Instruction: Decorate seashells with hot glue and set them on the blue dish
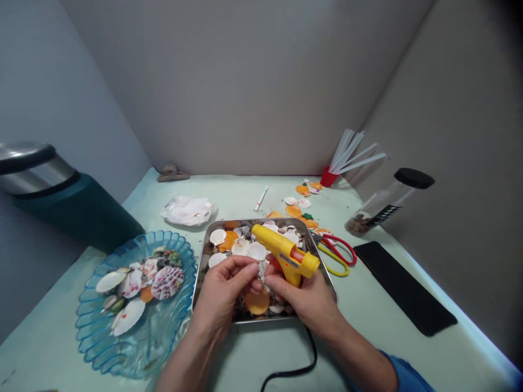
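Head view showed the right hand gripping a yellow glue gun above a metal tray of shells; the left hand's grip was pressed together, its contents unclear. Good work probably meant keeping both hands steady.

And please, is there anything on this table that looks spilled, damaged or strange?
Nothing looks clearly spilled or damaged. The teal bottle at left and the black-lidded jar at right seem to lean outward, probably wide-lens distortion. Some orange shells lie outside the metal tray, behind it, possibly set aside.
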`<state>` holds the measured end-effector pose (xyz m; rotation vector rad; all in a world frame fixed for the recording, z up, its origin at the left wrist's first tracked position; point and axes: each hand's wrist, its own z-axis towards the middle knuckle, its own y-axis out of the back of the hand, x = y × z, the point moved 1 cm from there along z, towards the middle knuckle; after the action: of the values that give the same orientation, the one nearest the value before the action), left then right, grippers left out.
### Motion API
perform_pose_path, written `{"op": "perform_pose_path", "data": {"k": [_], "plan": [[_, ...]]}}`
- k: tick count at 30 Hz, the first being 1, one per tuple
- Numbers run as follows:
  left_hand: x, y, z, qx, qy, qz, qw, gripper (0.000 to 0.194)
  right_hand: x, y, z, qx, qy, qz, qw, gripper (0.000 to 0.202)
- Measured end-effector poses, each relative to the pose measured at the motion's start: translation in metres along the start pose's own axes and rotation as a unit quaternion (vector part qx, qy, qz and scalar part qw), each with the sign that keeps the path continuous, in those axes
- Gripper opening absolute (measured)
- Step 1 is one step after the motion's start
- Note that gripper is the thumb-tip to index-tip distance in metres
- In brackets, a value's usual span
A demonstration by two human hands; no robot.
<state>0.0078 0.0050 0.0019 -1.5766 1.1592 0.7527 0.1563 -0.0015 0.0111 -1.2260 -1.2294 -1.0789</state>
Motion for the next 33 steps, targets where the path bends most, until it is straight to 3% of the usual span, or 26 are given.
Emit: {"op": "perform_pose_path", "data": {"k": [9, 33], "plan": [[0.0040, 0.0031, 0.0026, 0.026, 0.003, 0.006, 1.000, 0.031, 0.0021, 0.0006, 0.0039, -0.021, -0.022, 0.013, 0.999, 0.025], [-0.0005, 0.0039, -0.0015, 0.007, -0.045, 0.143, 0.989, 0.018, -0.0074, 0.0065, 0.0044, -0.041, -0.015, 0.035, 0.998, 0.026]]}}
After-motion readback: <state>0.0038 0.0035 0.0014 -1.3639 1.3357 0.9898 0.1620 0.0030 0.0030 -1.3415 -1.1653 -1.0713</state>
